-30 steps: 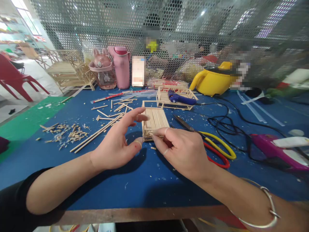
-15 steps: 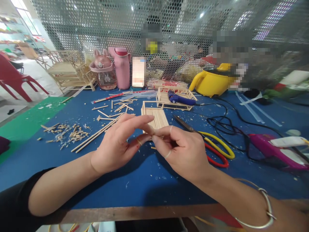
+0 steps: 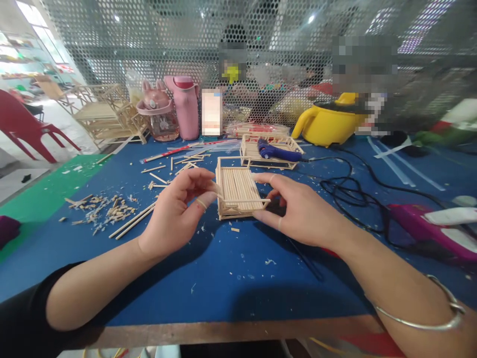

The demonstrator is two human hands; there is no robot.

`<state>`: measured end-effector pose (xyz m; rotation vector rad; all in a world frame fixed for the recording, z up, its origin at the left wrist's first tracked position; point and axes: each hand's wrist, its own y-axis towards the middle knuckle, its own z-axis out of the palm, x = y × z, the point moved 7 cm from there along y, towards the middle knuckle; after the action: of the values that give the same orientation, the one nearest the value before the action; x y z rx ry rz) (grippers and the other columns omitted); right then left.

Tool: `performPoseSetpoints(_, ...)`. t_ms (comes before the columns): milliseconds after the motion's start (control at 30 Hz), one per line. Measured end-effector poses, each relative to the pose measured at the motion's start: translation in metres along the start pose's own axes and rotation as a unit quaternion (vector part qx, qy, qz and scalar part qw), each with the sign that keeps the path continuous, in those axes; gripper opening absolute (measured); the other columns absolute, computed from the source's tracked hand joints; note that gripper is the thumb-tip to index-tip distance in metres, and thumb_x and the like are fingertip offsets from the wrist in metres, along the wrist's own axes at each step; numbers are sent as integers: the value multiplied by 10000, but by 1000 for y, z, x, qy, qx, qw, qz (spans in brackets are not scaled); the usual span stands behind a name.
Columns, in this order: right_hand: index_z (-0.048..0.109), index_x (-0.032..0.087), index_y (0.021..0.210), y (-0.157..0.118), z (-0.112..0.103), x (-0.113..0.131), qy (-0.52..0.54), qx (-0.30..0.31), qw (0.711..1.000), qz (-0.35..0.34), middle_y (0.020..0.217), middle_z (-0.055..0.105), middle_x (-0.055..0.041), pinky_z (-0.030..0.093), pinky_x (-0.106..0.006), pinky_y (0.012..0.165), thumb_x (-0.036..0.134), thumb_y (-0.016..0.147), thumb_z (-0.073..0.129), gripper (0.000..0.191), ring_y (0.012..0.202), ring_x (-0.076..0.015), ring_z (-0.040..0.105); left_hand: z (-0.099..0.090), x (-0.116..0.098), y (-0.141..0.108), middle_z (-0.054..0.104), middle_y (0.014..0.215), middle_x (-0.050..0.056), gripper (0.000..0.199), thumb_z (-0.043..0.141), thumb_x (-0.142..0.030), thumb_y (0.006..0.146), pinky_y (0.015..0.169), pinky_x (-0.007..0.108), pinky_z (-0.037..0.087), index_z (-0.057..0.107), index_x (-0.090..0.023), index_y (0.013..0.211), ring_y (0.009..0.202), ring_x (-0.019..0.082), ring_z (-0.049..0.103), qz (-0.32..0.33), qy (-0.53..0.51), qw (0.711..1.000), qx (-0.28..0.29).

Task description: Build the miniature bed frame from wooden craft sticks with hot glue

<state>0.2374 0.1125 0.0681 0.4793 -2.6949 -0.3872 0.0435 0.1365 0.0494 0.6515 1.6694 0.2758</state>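
Note:
A small model built of thin wooden sticks (image 3: pixel 240 184) sits on the blue tabletop, with a slatted floor and raised rails. My left hand (image 3: pixel 179 214) is at its front left corner, thumb and forefinger pinched there; the exact contact is partly hidden by the fingers. On the model's right side, my right hand (image 3: pixel 298 209) spans it, forefinger toward the back and thumb at the front corner. One rail stick (image 3: pixel 246 201) crosses the front and sticks out a little past the right edge. Scissors lie mostly hidden beneath my right hand, a bit of red handle (image 3: pixel 330 252) showing.
Behind stands a second stick model (image 3: pixel 246 154) with a blue glue gun (image 3: pixel 279 151) on it. Loose sticks (image 3: pixel 136 221) and scraps (image 3: pixel 119 209) lie left. A black cable (image 3: pixel 335 191), purple tool (image 3: pixel 413 223) and yellow pot (image 3: pixel 328 124) are right. A pink bottle (image 3: pixel 188 109) and phone (image 3: pixel 211 112) stand behind.
My hands, together in front of the model before, have moved apart to its two sides. The model's front rail now shows, while my right hand covers most of the scissors.

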Motion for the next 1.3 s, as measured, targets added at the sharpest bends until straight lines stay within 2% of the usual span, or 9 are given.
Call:
performPoseSetpoints(200,521,238,1254,-27,-16,-30,-67,33,992,101,1215,636,-94,522,-449,886,525,670,694,674,1056,-309,623,-10,15,4,633,839,-6,196,626,-166,793,797,254,505,549,-187,973,801,103,619,-94,-66,992,-52)
performPoseSetpoints(300,536,197,1291,-56,2,-31,-152,73,978,122,1425,468,-151,397,-569,1021,579,703,634,708,1297,-393,427,-16,14,6,631,830,-4,185,634,-190,789,785,259,509,555,-184,956,800,111,622,-88,-47,993,-70)
performPoseSetpoints(400,392,254,1430,-78,27,-36,-185,128,963,151,1554,240,-89,284,-649,1060,543,889,372,613,1408,-377,222,-17,13,5,635,844,1,181,629,-200,795,786,264,512,553,-184,959,813,117,627,-73,-39,994,-66)
performPoseSetpoints(533,290,209,1479,-74,18,-39,-174,156,960,151,1548,234,-108,304,-649,1052,596,879,357,718,1402,-386,232,-15,1,3,650,888,13,184,606,-199,830,811,284,504,542,-195,1002,833,123,630,-13,19,999,-33)
performPoseSetpoints(633,448,196,1395,-45,-20,-9,-147,78,984,57,1418,485,-139,383,-594,1019,590,848,463,674,1302,-367,434,-8,-21,1,667,898,11,212,599,-159,842,831,293,495,535,-209,1038,849,126,635,78,110,991,14)
performPoseSetpoints(700,612,241,1201,-25,-45,29,-91,-25,993,-64,1223,647,-74,449,-454,978,441,890,492,388,1169,-266,566,0,-37,-1,676,884,8,203,598,-134,841,817,282,497,543,-209,1022,848,126,637,142,168,975,44)
performPoseSetpoints(800,636,232,1054,-8,-50,67,-11,-119,979,-168,913,708,-5,461,-354,907,252,815,631,240,936,-182,636,8,-47,-2,678,873,14,155,588,-117,845,767,267,502,561,-203,971,829,127,634,187,208,958,65)
performPoseSetpoints(1033,563,223,865,-14,-5,62,70,-208,959,-181,743,668,53,360,-414,990,147,789,652,139,696,-123,635,9,-26,-10,648,876,8,203,622,-86,813,779,288,490,564,-220,953,836,133,619,157,120,980,41)
performPoseSetpoints(1300,514,234,896,-22,-6,65,55,-273,952,-129,796,692,29,332,-472,1028,161,754,675,227,731,-165,662,9,-23,-14,680,868,16,208,635,-82,799,788,332,528,547,-226,920,837,158,649,136,47,989,24)
